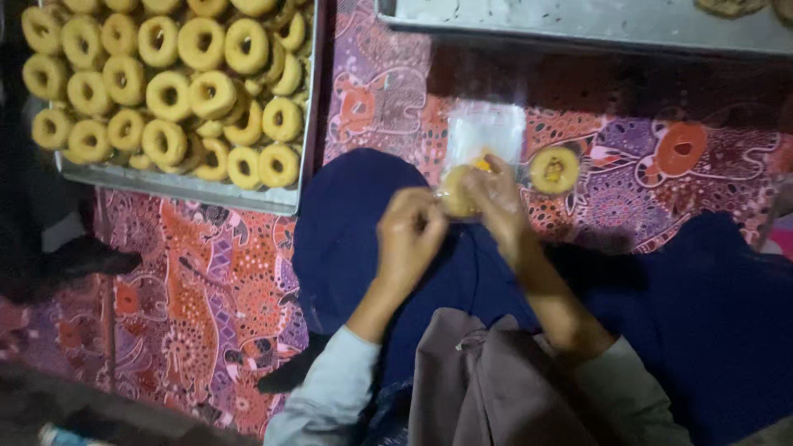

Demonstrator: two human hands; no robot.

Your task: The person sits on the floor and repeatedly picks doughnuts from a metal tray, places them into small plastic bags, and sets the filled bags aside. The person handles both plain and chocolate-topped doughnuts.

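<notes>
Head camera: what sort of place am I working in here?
Probably a home food-packing spot on the floor: a metal tray of ring-shaped cookies, a patterned floor mat, and both hands slipping a cookie into a clear plastic bag.

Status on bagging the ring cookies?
Done: one golden ring cookie in clear wrap lies on the patterned cloth. In hand: left hand and right hand hold a clear plastic bag with a cookie. Left: the metal tray of unwrapped cookies.

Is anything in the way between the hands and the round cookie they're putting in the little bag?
Nothing visible is. The left hand and right hand already touch the ring cookie at the mouth of the clear plastic bag. Another cookie lies apart on the patterned cloth.
</notes>
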